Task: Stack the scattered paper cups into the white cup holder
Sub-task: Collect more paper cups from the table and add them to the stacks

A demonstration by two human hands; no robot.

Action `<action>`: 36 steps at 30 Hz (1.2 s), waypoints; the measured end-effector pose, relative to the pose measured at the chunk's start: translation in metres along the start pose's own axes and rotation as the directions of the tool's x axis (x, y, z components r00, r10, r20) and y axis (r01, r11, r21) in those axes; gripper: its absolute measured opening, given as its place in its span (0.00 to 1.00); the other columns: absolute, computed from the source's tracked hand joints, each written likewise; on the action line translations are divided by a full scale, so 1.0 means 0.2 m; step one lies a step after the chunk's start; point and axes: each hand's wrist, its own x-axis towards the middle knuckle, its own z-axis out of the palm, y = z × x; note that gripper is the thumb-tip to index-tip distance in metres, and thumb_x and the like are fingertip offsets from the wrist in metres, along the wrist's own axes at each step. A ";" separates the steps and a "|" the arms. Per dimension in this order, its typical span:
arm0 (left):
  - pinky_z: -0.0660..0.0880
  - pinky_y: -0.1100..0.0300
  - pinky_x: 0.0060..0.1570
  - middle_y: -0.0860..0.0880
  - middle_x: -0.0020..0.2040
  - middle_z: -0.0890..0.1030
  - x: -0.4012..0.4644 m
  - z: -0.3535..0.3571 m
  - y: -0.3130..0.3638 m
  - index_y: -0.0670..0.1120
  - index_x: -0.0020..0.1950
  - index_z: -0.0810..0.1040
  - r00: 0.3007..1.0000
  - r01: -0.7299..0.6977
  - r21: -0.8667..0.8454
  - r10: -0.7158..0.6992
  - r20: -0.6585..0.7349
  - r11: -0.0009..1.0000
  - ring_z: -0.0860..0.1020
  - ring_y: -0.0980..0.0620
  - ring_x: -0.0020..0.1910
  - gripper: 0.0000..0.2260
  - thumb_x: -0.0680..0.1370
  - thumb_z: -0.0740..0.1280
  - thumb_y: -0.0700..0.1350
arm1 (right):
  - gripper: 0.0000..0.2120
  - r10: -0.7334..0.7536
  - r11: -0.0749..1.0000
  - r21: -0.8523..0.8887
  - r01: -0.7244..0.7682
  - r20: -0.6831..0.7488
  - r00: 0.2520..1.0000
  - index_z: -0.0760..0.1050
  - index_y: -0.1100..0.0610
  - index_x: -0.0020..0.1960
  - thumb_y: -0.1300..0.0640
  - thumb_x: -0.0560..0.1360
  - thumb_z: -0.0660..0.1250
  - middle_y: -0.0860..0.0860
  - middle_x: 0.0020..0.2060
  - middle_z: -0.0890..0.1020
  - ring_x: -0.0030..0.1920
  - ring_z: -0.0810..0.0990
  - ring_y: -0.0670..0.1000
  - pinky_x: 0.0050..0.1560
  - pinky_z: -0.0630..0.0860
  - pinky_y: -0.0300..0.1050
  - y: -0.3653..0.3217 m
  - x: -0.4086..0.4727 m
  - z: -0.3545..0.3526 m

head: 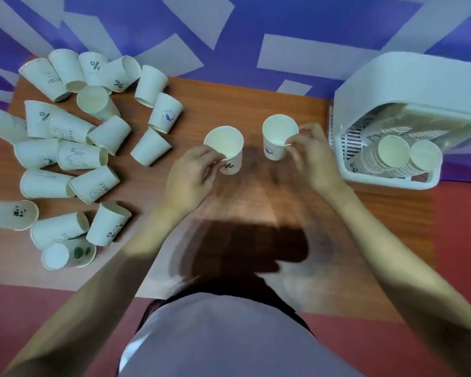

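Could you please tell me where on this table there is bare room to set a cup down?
Bare wood lies between the cup in the left hand and the scattered cups, along the far edge behind both held cups, and near the person between the forearms. The table's left side is crowded; the white cup holder fills the right.

I see bare tabletop (256, 104) through the middle, from the far edge to the near edge, wide enough for a hand to pass. The left side is blocked by the scattered paper cups (74, 159), tipped and touching, spilling over the left edge. At the right edge the white cup holder (408, 85) stands, its hood overhanging the stacked cups (392, 153); entry there is only from the near side.
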 end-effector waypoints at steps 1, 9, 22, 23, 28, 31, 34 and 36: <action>0.74 0.54 0.38 0.47 0.45 0.80 0.00 0.03 0.05 0.43 0.50 0.80 1.000 -0.019 -0.006 0.019 0.012 1.000 0.76 0.47 0.40 0.05 0.78 0.67 0.42 | 0.06 0.002 1.000 0.019 -0.002 -0.044 0.999 0.79 0.62 0.50 0.65 0.74 0.67 0.61 0.58 0.73 0.53 0.77 0.57 0.55 0.73 0.47 0.04 -0.07 -0.04; 0.75 0.55 0.35 0.46 0.48 0.77 0.09 0.27 0.44 0.43 0.51 0.81 0.981 -0.175 -0.091 0.181 0.064 0.980 0.73 0.51 0.37 0.06 0.78 0.66 0.42 | 0.07 0.112 0.992 0.078 -0.095 -0.264 0.958 0.80 0.61 0.47 0.59 0.77 0.65 0.60 0.62 0.70 0.54 0.75 0.56 0.52 0.76 0.53 0.34 -0.42 -0.34; 0.74 0.56 0.40 0.46 0.46 0.77 0.57 0.64 1.10 0.44 0.47 0.82 0.945 -0.326 -0.199 0.322 -0.052 0.924 0.76 0.51 0.43 0.06 0.75 0.68 0.44 | 0.08 0.278 0.957 0.134 -0.258 -0.678 0.681 0.81 0.63 0.48 0.59 0.74 0.67 0.60 0.59 0.74 0.51 0.76 0.58 0.53 0.73 0.41 0.80 -0.53 -0.73; 0.74 0.57 0.40 0.47 0.47 0.78 0.60 0.68 1.12 0.44 0.46 0.82 0.946 -0.322 -0.195 0.321 -0.039 0.926 0.77 0.51 0.43 0.06 0.74 0.68 0.44 | 0.08 0.293 0.952 0.137 -0.275 -0.671 0.681 0.81 0.62 0.48 0.59 0.74 0.66 0.60 0.60 0.73 0.51 0.76 0.58 0.52 0.73 0.39 0.83 -0.53 -0.73; 0.74 0.55 0.39 0.44 0.47 0.78 0.66 0.81 1.15 0.43 0.46 0.82 0.930 -0.352 -0.115 0.361 0.071 0.929 0.78 0.46 0.44 0.05 0.75 0.68 0.43 | 0.08 0.346 0.931 0.124 -0.344 -0.606 0.716 0.81 0.62 0.49 0.58 0.74 0.66 0.59 0.61 0.72 0.52 0.76 0.56 0.53 0.70 0.36 0.93 -0.51 -0.68; 0.73 0.55 0.41 0.44 0.47 0.77 0.67 0.86 1.14 0.43 0.47 0.82 0.913 -0.383 -0.060 0.387 0.126 0.922 0.77 0.44 0.46 0.06 0.76 0.68 0.44 | 0.08 0.363 0.924 0.118 -0.363 -0.571 0.736 0.81 0.61 0.48 0.58 0.74 0.66 0.60 0.60 0.73 0.54 0.75 0.57 0.54 0.71 0.42 0.99 -0.50 -0.63; 0.74 0.54 0.43 0.46 0.51 0.77 0.68 0.92 1.12 0.44 0.51 0.82 0.902 -0.373 -0.007 0.364 0.230 0.928 0.75 0.45 0.52 0.09 0.78 0.64 0.46 | 0.08 0.353 0.926 0.075 -0.370 -0.520 0.778 0.81 0.62 0.48 0.59 0.75 0.66 0.61 0.60 0.73 0.57 0.73 0.59 0.58 0.70 0.49 1.02 -0.49 -0.57; 0.72 0.55 0.43 0.47 0.52 0.76 0.69 0.95 1.11 0.45 0.51 0.81 0.895 -0.368 0.038 0.343 0.285 0.929 0.74 0.46 0.53 0.09 0.79 0.62 0.46 | 0.09 0.345 0.922 0.011 -0.388 -0.483 0.805 0.80 0.62 0.50 0.59 0.76 0.64 0.63 0.61 0.72 0.57 0.72 0.62 0.58 0.68 0.49 1.03 -0.48 -0.54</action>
